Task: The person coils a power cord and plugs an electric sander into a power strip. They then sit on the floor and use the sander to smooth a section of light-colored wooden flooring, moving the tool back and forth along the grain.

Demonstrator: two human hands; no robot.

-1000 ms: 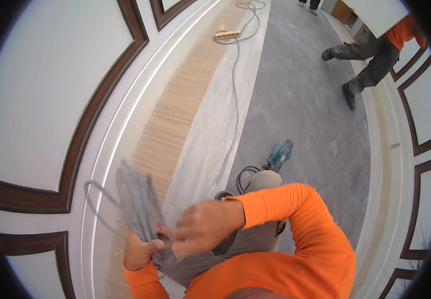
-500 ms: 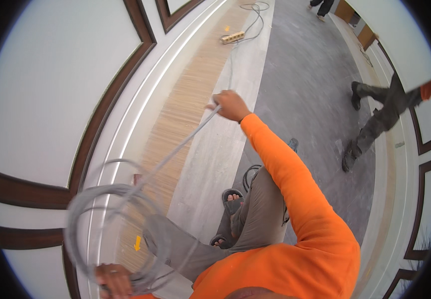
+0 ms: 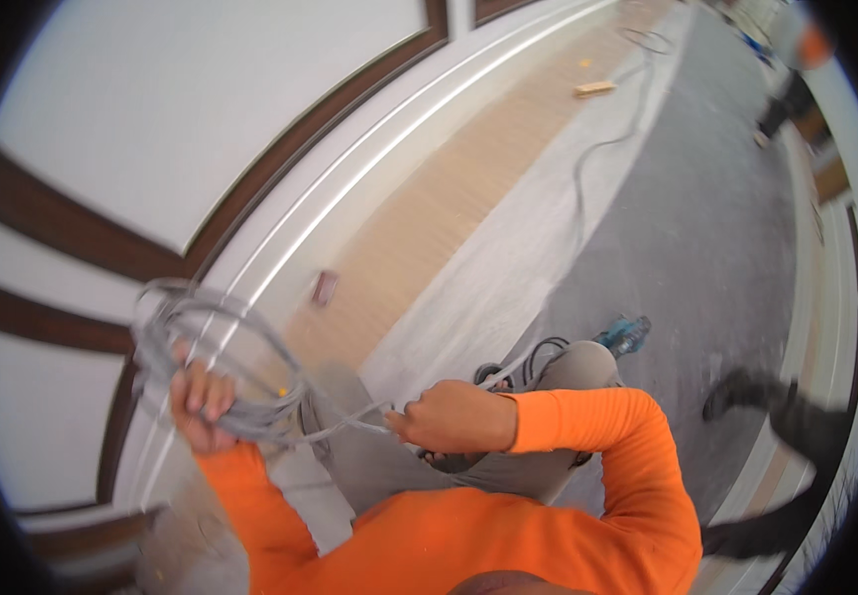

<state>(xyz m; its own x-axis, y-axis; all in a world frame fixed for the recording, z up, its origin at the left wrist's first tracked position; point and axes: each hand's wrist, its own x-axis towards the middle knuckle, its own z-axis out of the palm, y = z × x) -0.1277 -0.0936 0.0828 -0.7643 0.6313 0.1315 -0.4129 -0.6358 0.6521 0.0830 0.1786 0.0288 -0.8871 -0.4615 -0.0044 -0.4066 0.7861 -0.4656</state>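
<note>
The left hand [image 3: 203, 405] was clenched around a coil of grey cable [image 3: 213, 352], sitting at about 8 o'clock near the white wall panel [image 3: 181, 109]. The right hand [image 3: 449, 416], at 6 o'clock, was pinching the loose strand running off the coil. A blue power tool [image 3: 625, 335] lay on the grey floor [image 3: 686, 228] around 4 o'clock, just beside the person's knee [image 3: 582, 365].

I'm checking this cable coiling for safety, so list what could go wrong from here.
1. The grey cable trails far along the floor toward a second person; it may catch that person's feet.
2. The loops of the coil in the left hand look loose and uneven, so they could tangle or slip off.
3. The strand in the right hand runs past the blue power tool and black cord, and might snag on them.
</note>
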